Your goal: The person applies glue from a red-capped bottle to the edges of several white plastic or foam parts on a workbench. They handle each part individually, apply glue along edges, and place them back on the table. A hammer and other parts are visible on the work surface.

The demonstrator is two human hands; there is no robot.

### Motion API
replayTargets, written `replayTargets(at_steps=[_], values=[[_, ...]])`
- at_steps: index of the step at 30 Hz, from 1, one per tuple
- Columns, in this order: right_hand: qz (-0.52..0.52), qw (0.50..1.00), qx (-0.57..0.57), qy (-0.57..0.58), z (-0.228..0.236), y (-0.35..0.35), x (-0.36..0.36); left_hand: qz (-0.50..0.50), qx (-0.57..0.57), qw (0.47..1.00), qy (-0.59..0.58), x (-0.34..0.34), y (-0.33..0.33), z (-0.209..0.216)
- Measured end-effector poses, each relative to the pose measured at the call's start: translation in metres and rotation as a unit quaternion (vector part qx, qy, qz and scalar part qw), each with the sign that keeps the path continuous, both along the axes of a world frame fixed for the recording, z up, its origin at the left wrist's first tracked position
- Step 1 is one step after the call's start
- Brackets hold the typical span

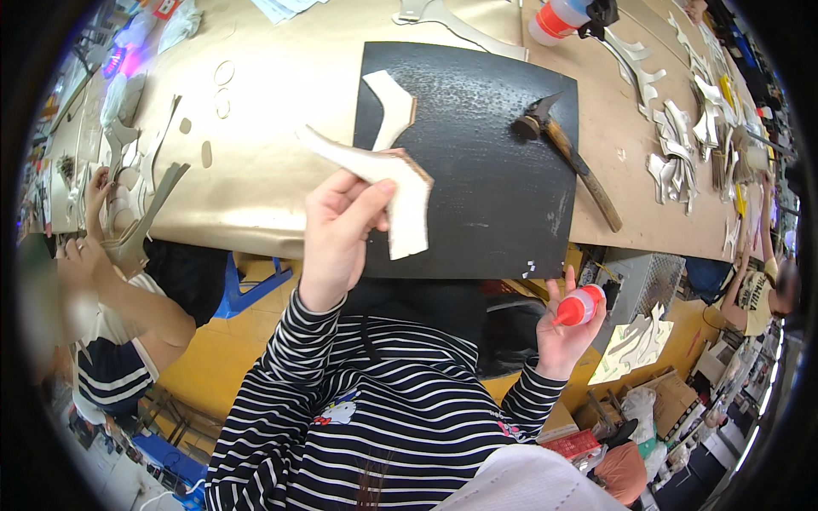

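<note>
My left hand [332, 230] is closed, pinching a white curved shoe-upper piece [411, 217] with a brownish edge between thumb and fingers. It is held up over the left part of a black board [486, 204]. A similar white piece [392, 102] lies flat on the board behind it. At the board's near right corner, my right hand [558, 341] is wrapped round a small squeeze bottle [583, 305] with a red nozzle, tilted toward the left. Some of its fingers stick out beside the bottle. On the board's right side rests a hammer [584, 166], its wooden handle reaching past the edge.
Piles of white cut pieces [673, 157] lie on the table at the right. A larger bottle with an orange band [558, 21] stands at the far edge of the board. At the left, a co-worker's arm [141, 302] reaches over more pieces. A blue stool [251, 285] stands below the table.
</note>
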State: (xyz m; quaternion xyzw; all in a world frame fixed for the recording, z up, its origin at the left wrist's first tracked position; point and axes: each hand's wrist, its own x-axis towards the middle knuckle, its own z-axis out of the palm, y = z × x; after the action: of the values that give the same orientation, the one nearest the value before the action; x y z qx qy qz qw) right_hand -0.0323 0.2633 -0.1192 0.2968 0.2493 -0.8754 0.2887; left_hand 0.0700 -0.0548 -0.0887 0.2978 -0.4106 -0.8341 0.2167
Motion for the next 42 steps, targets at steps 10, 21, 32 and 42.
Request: replayTargets(at_steps=[10, 21, 32, 42], values=[[-0.046, 0.982, 0.098, 0.157, 0.044, -0.018, 0.004, -0.050, -0.017, 0.998, -0.014, 0.001, 0.012, 0.017], [-0.054, 0.741, 0.174, 0.646, 0.061, -0.091, 0.022, -0.106, -0.117, 0.987, -0.013, 0.017, 0.038, 0.036], [0.156, 0.552, 0.267, 0.774, 0.089, -0.091, 0.017, -0.097, -0.113, 0.989, -0.019, 0.023, 0.041, 0.045], [0.144, 0.573, 0.210, 0.779, 0.093, -0.096, 0.012, -0.106, -0.117, 0.987, -0.023, 0.024, 0.040, 0.049]])
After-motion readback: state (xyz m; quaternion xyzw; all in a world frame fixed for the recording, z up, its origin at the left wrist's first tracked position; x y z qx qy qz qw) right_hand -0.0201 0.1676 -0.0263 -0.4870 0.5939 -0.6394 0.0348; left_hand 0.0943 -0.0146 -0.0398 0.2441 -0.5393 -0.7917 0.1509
